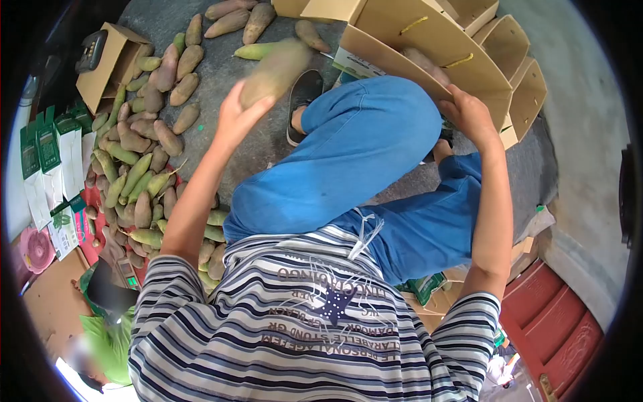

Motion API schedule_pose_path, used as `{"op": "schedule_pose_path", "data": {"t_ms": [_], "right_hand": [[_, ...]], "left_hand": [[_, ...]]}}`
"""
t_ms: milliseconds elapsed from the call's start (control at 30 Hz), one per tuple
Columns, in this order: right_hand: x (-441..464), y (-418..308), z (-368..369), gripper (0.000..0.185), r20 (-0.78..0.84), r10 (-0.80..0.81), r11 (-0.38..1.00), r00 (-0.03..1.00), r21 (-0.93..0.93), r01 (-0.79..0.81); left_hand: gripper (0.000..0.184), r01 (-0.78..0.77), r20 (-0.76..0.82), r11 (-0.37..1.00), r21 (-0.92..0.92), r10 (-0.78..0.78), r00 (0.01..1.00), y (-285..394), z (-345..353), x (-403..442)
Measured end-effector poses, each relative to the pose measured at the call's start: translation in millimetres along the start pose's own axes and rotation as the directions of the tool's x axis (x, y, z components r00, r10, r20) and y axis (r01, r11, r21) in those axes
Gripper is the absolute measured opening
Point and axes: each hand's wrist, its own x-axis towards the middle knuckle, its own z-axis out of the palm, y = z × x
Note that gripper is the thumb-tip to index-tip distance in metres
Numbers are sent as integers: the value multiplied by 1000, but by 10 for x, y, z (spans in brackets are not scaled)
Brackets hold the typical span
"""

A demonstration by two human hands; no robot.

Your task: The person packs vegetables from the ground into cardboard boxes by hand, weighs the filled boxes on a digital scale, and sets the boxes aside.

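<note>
A thick brownish tuber (278, 72), blurred, is held above the dark grey floor (218, 63), ahead of the wearer's bent left knee, with the fingers of the left hand (238, 110) clamped on its near end. Beyond it, a green tuber (254, 51) and a brown tuber (311, 35) lie on the floor, and a few more lie towards the floor's far edge. The right hand (472, 117) touches the near rim of an open cardboard box (385, 30) at its right part; its fingers are bent, but whether they clamp the cardboard I cannot tell. Inside this box, which has yellow cord handles, at least one tuber (424, 65) shows behind the rim. More open boxes (504, 47) stand behind it, towards the grey wall (586, 100). Along the floor's left side spreads a heap of brown and green tubers (137, 174), with a small open box (107, 70) at its far end, green-and-white cartons (57, 151) beyond its left edge, and a person in a green top (110, 348) at the near left.
</note>
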Motion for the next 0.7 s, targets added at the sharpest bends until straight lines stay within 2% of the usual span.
{"op": "schedule_pose_path", "data": {"t_ms": [67,133,200,300,333,367,433,467,500,533,600,633,700], "right_hand": [[11,34,19,34,3,-2,1000,1000,3,2],[19,23,29,34,19,5,1000,1000,4,-5],[10,4,21,34,24,28,1000,999,3,-28],[26,4,22,35,25,39,999,999,-2,-39],[22,18,32,35,25,42,999,999,-1,-42],[16,31,38,35,29,40,999,999,-11,-40],[43,47,27,36,47,19,1000,999,-26,-17],[43,34,23,35,-12,29,999,1000,-40,-29],[64,97,64,36,22,-16,999,1000,50,15],[55,64,69,37,-3,-39,998,999,46,39],[24,43,72,38,-22,-33,999,999,39,34],[26,48,73,38,-11,-19,999,1000,50,19],[51,89,82,37,12,12,997,1000,70,-13]], "left_hand": [[55,-260,72,964,-55,264,962,743,276,273],[57,-517,96,856,-8,515,852,1276,512,520],[55,-586,206,788,187,552,808,1538,690,728],[57,-699,82,634,331,718,691,1503,754,915],[58,-569,109,780,262,562,820,1538,637,828],[60,-478,78,800,362,485,871,1347,534,811],[52,-295,73,827,478,297,952,715,157,772],[51,-325,67,791,518,342,937,317,-51,716],[50,-352,61,752,558,386,920,-110,-276,619],[51,-200,68,730,654,207,976,-546,-540,488],[52,41,56,590,806,-145,988,-1334,-1040,118],[52,116,45,487,866,-306,951,-1662,-1251,-95],[51,185,34,361,914,-523,852,-2196,-1562,-565]]}}
